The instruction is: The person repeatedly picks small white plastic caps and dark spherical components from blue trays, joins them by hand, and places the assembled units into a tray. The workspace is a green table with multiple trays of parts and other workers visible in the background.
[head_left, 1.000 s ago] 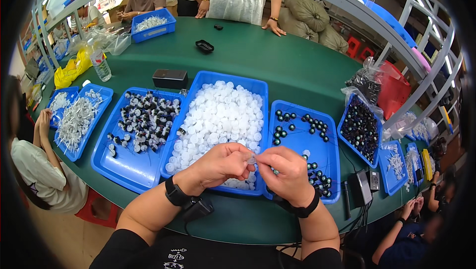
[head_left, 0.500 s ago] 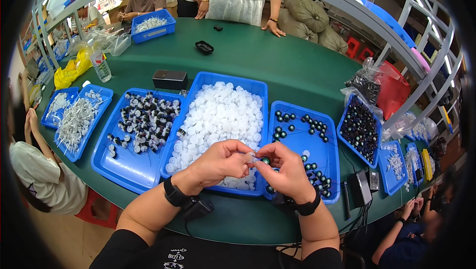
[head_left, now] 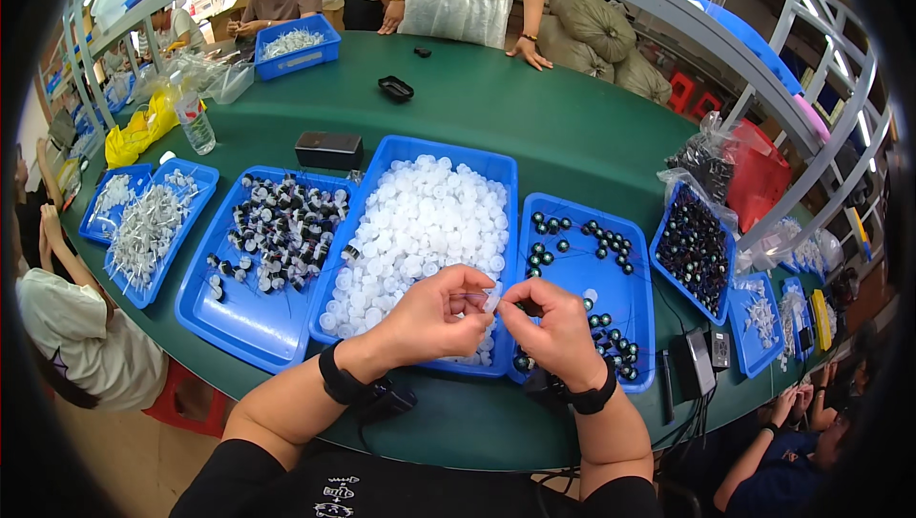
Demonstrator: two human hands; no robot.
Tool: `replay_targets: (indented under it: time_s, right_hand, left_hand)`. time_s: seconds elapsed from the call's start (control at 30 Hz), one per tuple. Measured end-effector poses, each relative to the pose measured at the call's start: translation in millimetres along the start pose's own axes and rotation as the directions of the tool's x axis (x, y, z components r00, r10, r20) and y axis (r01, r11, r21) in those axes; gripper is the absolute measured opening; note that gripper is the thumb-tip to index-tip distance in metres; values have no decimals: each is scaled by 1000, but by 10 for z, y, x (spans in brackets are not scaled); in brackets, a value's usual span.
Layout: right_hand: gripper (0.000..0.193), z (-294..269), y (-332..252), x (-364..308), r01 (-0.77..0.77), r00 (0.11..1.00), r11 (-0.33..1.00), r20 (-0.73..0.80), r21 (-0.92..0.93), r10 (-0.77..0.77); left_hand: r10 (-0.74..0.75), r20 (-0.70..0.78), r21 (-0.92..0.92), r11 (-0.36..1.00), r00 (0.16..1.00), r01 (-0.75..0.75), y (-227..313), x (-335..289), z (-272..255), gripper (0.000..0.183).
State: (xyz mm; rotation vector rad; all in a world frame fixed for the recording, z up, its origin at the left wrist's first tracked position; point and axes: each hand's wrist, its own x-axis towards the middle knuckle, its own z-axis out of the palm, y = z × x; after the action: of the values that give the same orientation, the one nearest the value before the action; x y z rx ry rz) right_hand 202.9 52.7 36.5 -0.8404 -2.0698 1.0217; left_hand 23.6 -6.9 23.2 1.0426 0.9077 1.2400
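**Cap (head_left: pixel 492 300) in my L grip (head_left: pixel 429 318), R grip (head_left: pixel 555 332) just beside**

I hold the cap, whitish and clear, w/ thumb and fingers of my L grip closed on it. It is above the mid tray (head_left: pixel 512 203), nr its right side. A thin wire (head_left: pixel 466 296) runs b/w the fingers of this grip. My R grip has its fingers bent in toward the cap; if they are closed on sth., I cannot tell, bc they hide it. Each wrist wears a black band (head_left: pixel 341 375).

The mid tray is blue and full of white caps (head_left: pixel 429 222). On its left is the L tray (head_left: pixel 239 327), w/ black-and-white parts (head_left: pixel 286 232) mostly in the far half. On its right, the R tray (head_left: pixel 620 294) has dark green beads (head_left: pixel 615 356) in separate groups, plus one white cap. Further right, the outer tray (head_left: pixel 685 293) is full of dark beads, too.

All trays are on the green table (head_left: pixel 534 117). Behind the L tray is a black box (head_left: pixel 327 150); a black dish (head_left: pixel 396 89) lies farther off. A co-worker (head_left: pixel 86 337) sits at my left.
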Motion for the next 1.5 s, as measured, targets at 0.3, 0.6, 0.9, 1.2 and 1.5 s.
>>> replay_targets:
  time_s: [0.3, 0.6, 0.9, 1.2, 1.5]
  right_hand:
    - [7, -13, 7, 13, 70, 998, 997, 0, -42, -70]
    - [26, 39, -72, 47, 330, 943, 941, -17, -79, -332]
    - [23, -47, -105, 40, 247, 969, 965, 52, -86, -243]
    - [30, 38, -85, 8, 415, 910, 884, 107, -216, -401]
    - [34, -54, -184, -18, 222, 974, 971, 72, -86, -216]
  left_hand:
    - [160, -35, 418, 899, 986, -131, -25, -20, -44, 11]
    - [251, -50, 510, 839, 967, -191, -27, -30, -63, 6]
    - [409, 50, 590, 724, 911, -358, 25, -3, -147, 8]
    - [-80, 115, 534, 845, 990, 6, 60, -12, -146, 16]
    - [-118, 157, 224, 971, 981, 82, 107, -21, -123, 13]
